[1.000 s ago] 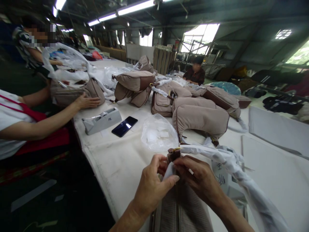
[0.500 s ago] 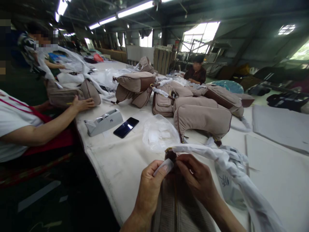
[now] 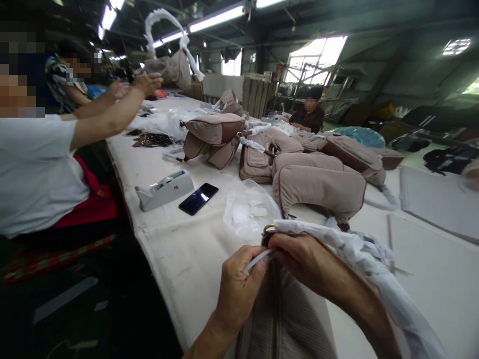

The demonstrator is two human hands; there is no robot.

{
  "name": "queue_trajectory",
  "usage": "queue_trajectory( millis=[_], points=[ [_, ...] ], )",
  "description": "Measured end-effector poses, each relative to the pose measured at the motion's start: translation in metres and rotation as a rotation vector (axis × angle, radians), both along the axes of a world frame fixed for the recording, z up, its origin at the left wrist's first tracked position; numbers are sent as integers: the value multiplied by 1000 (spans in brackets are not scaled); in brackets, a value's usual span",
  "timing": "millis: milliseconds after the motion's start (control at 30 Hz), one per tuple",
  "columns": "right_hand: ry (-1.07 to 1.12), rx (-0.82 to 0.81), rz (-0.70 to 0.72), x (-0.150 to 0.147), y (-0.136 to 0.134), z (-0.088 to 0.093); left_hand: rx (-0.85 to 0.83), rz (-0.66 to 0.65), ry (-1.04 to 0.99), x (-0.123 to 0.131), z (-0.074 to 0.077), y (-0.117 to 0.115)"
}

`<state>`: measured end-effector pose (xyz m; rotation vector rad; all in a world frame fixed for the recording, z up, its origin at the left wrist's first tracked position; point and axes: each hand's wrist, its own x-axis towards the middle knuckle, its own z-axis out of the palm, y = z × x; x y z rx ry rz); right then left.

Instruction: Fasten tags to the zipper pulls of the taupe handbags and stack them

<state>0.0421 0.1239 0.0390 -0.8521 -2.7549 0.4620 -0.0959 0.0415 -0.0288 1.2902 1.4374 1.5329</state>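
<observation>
A taupe handbag (image 3: 295,314) with a lengthwise zipper lies in front of me. Its strap (image 3: 337,244), wrapped in white packing sheet, arches off to the right from a brass ring. My left hand (image 3: 239,284) is closed, pinching a small white strip (image 3: 257,260) between thumb and fingers. Against it, my right hand (image 3: 299,252) is closed on the dark brown tab (image 3: 266,239) at the bag's end, just below the ring. Its fingertips are partly hidden, so whether they also touch the strip cannot be made out.
A clear plastic bag (image 3: 250,212) with white pieces, a phone (image 3: 198,198) and a tape dispenser (image 3: 164,189) lie ahead on the table (image 3: 179,249). Several taupe handbags (image 3: 318,189) are piled beyond. A co-worker (image 3: 41,169) at left has arms raised by another bag (image 3: 170,67).
My right hand has turned over the brown tab and closed in on it. The white strip now shows edge-on. At left, the co-worker's bag has gone from the table up into the air.
</observation>
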Motion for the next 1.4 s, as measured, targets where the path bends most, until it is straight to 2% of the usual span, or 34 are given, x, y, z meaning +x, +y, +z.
queue_trajectory(
  millis=[67,133,267,433,600,733,1000,1133,1300,1400],
  points=[
    [8,-29,-9,0,0,0,-50,-9,-152,0,-4,-1],
    [27,-58,-2,0,-2,0,-79,0,-213,1,-7,-2],
    [8,-87,-7,-1,-7,6,-40,40,-74,1,-4,-1],
    [-81,-141,60,-9,2,15,55,80,145,3,-1,-4],
    [-6,-183,13,-8,8,9,-14,86,-2,1,-11,-7],
    [18,-247,14,-4,8,4,-36,57,6,-3,-13,-6],
    [-33,-81,2,-12,-2,12,26,152,98,-1,-12,-3],
    [-93,-17,8,-15,0,14,43,171,79,2,-16,-5],
    [-101,47,-16,-13,-3,14,-7,133,0,5,-16,-10],
    [-148,123,-27,-10,-8,12,3,171,-7,6,-16,-11]
  ],
)
